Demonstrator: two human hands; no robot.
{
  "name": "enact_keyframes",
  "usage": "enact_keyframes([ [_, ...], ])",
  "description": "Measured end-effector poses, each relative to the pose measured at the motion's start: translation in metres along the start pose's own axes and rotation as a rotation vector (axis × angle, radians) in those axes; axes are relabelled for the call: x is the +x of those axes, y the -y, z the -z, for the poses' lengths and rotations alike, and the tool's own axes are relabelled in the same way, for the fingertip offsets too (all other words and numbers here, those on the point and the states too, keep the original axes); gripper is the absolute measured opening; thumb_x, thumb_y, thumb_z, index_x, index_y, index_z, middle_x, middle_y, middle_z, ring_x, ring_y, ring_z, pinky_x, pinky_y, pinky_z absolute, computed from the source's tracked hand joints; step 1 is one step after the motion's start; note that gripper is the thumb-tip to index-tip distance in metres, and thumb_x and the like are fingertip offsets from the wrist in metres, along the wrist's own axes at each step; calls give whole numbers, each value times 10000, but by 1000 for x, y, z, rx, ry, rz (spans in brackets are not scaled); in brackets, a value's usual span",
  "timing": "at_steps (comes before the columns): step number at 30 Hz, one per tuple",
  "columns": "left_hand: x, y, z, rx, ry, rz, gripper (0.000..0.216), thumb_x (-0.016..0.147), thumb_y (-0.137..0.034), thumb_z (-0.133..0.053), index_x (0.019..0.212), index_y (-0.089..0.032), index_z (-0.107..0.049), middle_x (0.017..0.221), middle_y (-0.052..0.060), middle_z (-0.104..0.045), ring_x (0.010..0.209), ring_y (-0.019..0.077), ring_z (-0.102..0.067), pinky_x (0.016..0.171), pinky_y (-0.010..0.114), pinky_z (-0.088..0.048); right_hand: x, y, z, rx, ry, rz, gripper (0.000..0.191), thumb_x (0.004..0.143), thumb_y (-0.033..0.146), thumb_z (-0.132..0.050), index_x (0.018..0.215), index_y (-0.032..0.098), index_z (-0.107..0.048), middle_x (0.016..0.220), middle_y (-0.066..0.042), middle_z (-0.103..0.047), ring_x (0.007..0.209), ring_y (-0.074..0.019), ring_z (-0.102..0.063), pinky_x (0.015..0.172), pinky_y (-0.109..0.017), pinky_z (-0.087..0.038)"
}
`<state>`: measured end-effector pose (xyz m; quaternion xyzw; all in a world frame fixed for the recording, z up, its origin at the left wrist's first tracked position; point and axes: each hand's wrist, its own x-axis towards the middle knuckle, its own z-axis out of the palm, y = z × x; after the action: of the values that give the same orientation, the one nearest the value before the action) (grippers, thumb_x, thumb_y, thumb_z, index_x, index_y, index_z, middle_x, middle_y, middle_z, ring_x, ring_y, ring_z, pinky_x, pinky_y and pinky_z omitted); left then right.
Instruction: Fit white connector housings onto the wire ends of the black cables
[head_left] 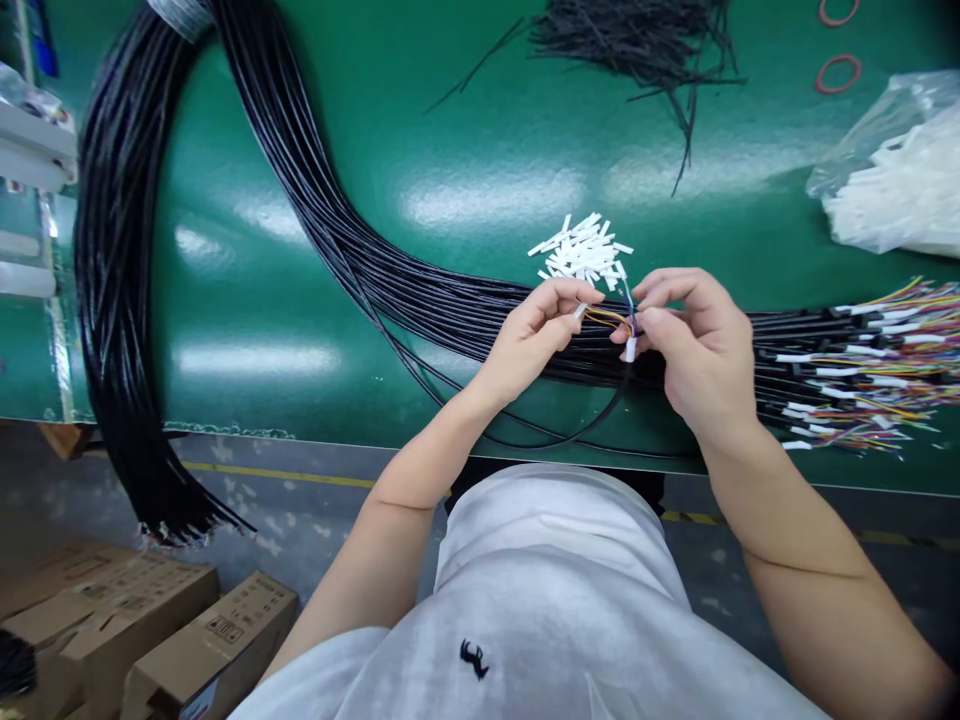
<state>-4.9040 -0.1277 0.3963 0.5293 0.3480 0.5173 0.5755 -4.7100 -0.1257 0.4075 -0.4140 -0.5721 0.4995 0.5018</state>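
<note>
My left hand (541, 325) pinches a small white sleeve (580, 311) near the tips of orange and yellow wires (604, 317). These thin wires fan out of the end of a black cable (616, 398), which loops down toward the table's front edge. My right hand (694, 345) grips the same cable end, where another white sleeve (631, 349) sits below the wires. One blue-green wire points up beside its fingertips, with a white piece near its tip. Just behind the hands lies a pile of short white sleeves (581, 250).
A thick bundle of black cables (390, 262) crosses the green table (247, 320) and hangs over its front edge at left. Stripped, sleeved wire ends (885, 370) lie at right. Black strips (637, 40), red rings (838, 74) and a plastic bag (900, 180) are farther back. Cardboard boxes (210, 640) stand below.
</note>
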Motion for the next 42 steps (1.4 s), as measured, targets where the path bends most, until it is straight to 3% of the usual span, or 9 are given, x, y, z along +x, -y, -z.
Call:
enact_keyframes([
  [5, 0, -4, -1, -27, -19, 39, 181, 900, -200, -605, 1063, -212, -681, 779, -27, -529, 624, 70, -420, 577, 226, -373, 1, 2, 1, 57, -38, -25, 128, 975, 371, -665, 945, 251, -696, 1095, -19, -633, 743, -106, -658, 561, -233, -568],
  [9, 0, -8, -4, 10, -32, 56, 192, 877, -193, -609, 1051, -219, -685, 764, -25, -518, 650, 85, -445, 609, 239, -410, 2, 2, 1, -178, -56, 154, 125, 966, 372, -679, 938, 260, -729, 1017, -20, -629, 702, -111, -594, 589, -271, -534],
  [12, 0, -9, -4, 54, -39, 86, 185, 870, -236, -615, 1040, -226, -688, 759, -18, -509, 656, 98, -448, 622, 262, -425, 4, -1, 3, -318, -39, 185, 142, 940, 365, -708, 861, 247, -703, 972, -32, -646, 829, -164, -631, 657, -304, -537],
  [17, 0, -8, -4, 70, -40, 106, 197, 860, -270, -619, 1043, -225, -675, 763, -15, -507, 656, 102, -443, 624, 270, -425, 7, -10, 9, -223, 33, 129, 250, 990, 389, -626, 797, 231, -636, 956, -39, -645, 921, -197, -664, 773, -359, -596],
  [23, 0, -9, -4, 66, -53, 121, 199, 860, -272, -623, 1044, -224, -680, 775, -12, -537, 664, 99, -467, 624, 259, -442, 4, -2, 4, -138, 63, 85, 68, 921, 295, -694, 896, 236, -672, 1066, -40, -616, 813, -144, -654, 668, -310, -655],
  [27, 0, -10, -4, 44, -41, 106, 184, 868, -263, -640, 1041, -216, -684, 810, -8, -571, 704, 95, -520, 634, 241, -467, 0, 5, 0, -190, 44, 67, 33, 868, 200, -723, 884, 215, -699, 1087, -41, -595, 864, -140, -669, 634, -267, -663],
  [31, -1, -11, -5, 57, -9, 93, 247, 916, -426, -690, 1044, -215, -683, 888, 8, -653, 787, 107, -612, 704, 247, -525, -2, 7, -2, -224, 55, 64, 29, 861, 182, -700, 867, 203, -680, 1108, -42, -584, 748, -107, -669, 535, -232, -632],
  [37, -7, -9, -10, 180, -42, -99, 330, 949, -530, -701, 1093, -234, -688, 994, 24, -689, 851, 117, -653, 782, 279, -541, -2, 9, -4, -287, 24, 115, 74, 865, 169, -668, 801, 203, -652, 1039, -41, -604, 649, -87, -573, 428, -203, -497],
  [42, -7, -11, -8, 406, -69, -244, 248, 989, -476, -660, 980, -232, -704, 945, 33, -681, 874, 143, -639, 745, 292, -499, -1, 13, -3, -426, 43, 186, 86, 856, 157, -665, 794, 215, -651, 984, -42, -645, 771, -139, -598, 577, -260, -506],
])
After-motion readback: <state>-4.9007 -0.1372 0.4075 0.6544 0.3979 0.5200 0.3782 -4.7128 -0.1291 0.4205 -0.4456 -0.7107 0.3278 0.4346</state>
